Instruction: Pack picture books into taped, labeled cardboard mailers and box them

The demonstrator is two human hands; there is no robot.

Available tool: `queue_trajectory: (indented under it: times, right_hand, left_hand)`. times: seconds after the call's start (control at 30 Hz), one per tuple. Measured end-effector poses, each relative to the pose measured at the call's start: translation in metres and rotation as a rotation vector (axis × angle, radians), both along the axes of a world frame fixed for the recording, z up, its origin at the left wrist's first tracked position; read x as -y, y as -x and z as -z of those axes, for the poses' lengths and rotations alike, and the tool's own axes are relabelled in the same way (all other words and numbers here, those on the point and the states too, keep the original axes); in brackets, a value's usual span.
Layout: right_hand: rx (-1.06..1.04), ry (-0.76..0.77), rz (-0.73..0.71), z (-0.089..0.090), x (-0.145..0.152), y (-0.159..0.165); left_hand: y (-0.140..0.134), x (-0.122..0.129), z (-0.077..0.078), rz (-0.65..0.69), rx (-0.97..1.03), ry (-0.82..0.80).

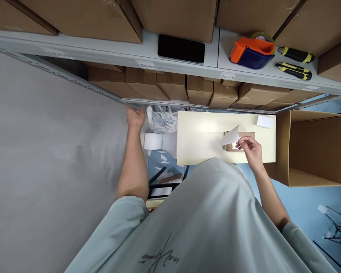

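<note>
At the wall on the left, my left hand (135,115) reaches out with its fingers apart and nothing visible in it. Just to its right lies a heap of crumpled white paper strips (165,118). Over the pale table (199,138), my right hand (251,149) pinches a white paper label (231,136), one corner of which sticks up. Beneath the label and fingers sits a small flat cardboard box (247,134), partly covered. Some print shows on white paper by my fingertips.
A roll of white labels (153,141) hangs at the table's left end. A white stack (264,121) sits at the back right. Beside the table stands a large open carton (316,148). The shelf above holds a phone (181,48), an orange-blue tape dispenser (252,52) and cutters (297,55).
</note>
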State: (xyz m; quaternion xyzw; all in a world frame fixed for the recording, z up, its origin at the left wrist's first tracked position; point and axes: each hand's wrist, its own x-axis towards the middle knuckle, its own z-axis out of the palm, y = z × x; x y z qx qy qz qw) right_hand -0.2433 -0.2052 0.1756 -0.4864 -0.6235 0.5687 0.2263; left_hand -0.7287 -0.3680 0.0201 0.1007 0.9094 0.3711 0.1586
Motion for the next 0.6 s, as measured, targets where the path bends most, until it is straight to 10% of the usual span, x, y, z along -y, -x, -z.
queue_trajectory:
  times: [0.1,0.27,0.37,0.6]
  right_hand:
    - [-0.005,0.035,0.031,0.001,-0.001,-0.001]
    - [-0.068,0.142,0.102,0.007,-0.010,-0.001]
    - [-0.112,0.194,0.123,0.010,-0.017,-0.005]
    - [-0.237,0.353,0.133,0.014,-0.030,-0.031]
  left_hand:
    - [-0.056,-0.030,-0.017,0.052,0.074,-0.086]
    - [-0.224,-0.059,-0.061,0.678,0.244,-0.477]
    - [-0.305,-0.066,-0.082,0.828,0.113,-0.565]
    - [-0.367,-0.092,-0.082,0.773,-0.255,-0.529]
